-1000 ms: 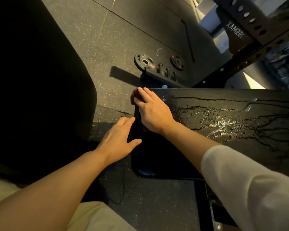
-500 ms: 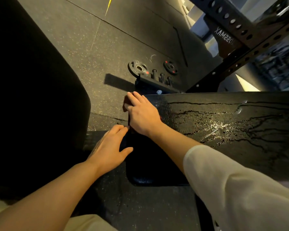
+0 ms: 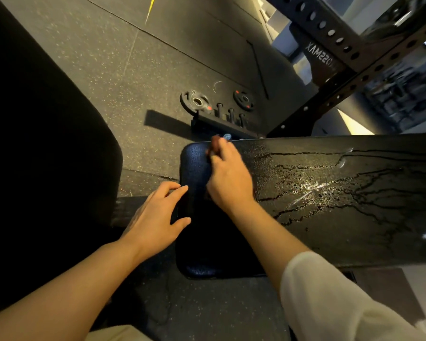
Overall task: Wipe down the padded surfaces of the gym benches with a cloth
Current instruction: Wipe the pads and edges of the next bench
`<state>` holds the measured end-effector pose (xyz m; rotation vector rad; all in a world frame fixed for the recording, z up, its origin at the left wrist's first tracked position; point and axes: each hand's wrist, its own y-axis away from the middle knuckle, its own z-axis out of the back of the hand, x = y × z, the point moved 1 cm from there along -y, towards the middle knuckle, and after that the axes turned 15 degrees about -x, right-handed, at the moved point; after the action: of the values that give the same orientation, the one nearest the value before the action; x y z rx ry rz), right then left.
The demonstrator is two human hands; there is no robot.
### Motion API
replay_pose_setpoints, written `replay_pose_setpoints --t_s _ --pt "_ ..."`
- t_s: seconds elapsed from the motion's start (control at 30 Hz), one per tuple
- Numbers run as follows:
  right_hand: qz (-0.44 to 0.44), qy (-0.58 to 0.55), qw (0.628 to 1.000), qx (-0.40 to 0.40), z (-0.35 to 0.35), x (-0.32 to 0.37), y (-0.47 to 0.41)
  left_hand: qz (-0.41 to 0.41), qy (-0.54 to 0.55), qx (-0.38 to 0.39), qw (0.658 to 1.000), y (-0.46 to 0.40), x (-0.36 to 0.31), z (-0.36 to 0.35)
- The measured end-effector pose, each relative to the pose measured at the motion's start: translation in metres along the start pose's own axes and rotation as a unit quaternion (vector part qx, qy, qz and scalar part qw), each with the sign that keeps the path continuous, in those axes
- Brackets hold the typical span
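Bench pad (image 3: 330,217), black and textured, runs from the picture's centre out toward three o'clock, its rounded end near the middle. At nine o'clock a second dark padded surface (image 3: 47,168) fills the left edge, almost wholly in shadow. Moving right, the left hand (image 3: 155,217) lies at the pad's rounded end, fingers straight and relaxed, fingertips touching its edge and the thumb spread. Just right of it, toward the centre, the right hand (image 3: 229,178) sits on the pad with its fingers curled toward twelve o'clock around something small and dark reddish, possibly the cloth (image 3: 215,143); motion blur hides what it is. Right of that hand, toward three o'clock, wet streaks and droplets (image 3: 317,190) glisten across the pad. At twelve o'clock two small weight plates (image 3: 194,100) lie on the speckled rubber floor (image 3: 108,57). At one o'clock a perforated black steel rack (image 3: 342,77) rises.
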<state>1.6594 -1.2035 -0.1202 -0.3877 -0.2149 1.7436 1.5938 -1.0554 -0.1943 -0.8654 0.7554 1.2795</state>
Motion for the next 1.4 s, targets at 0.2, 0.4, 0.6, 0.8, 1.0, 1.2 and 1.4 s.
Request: replay_pose_setpoints --t_s 0.2,0.4,0.6,0.8,1.0,1.2,1.4 --pt "0.145 0.000 0.984 0.098 0.007 0.018 0.005 -0.009 -0.021 0.008 1.000 0.005 0.001 0.001" --pt "0.029 0.090 0.995 0.039 0.028 -0.051 -0.011 -0.023 -0.014 0.017 0.999 0.005 0.000 0.003" --pt "0.025 0.036 0.999 0.027 0.016 -0.013 -0.001 -0.023 -0.016 0.015 1.000 0.004 -0.003 0.001" --pt "0.083 0.013 0.993 0.088 0.012 0.004 -0.001 -0.024 -0.035 0.023 0.999 0.007 -0.001 0.005" --pt "0.052 0.051 0.993 0.091 0.031 -0.047 -0.013 -0.022 -0.028 0.034 0.999 0.011 -0.006 0.006" --pt "-0.007 -0.004 0.998 0.055 0.011 -0.017 0.003 -0.024 -0.027 0.028 0.999 0.007 -0.005 0.003" --pt "0.105 -0.042 0.982 0.152 0.005 0.009 0.008 -0.034 -0.054 0.024 0.998 0.013 -0.006 0.002"
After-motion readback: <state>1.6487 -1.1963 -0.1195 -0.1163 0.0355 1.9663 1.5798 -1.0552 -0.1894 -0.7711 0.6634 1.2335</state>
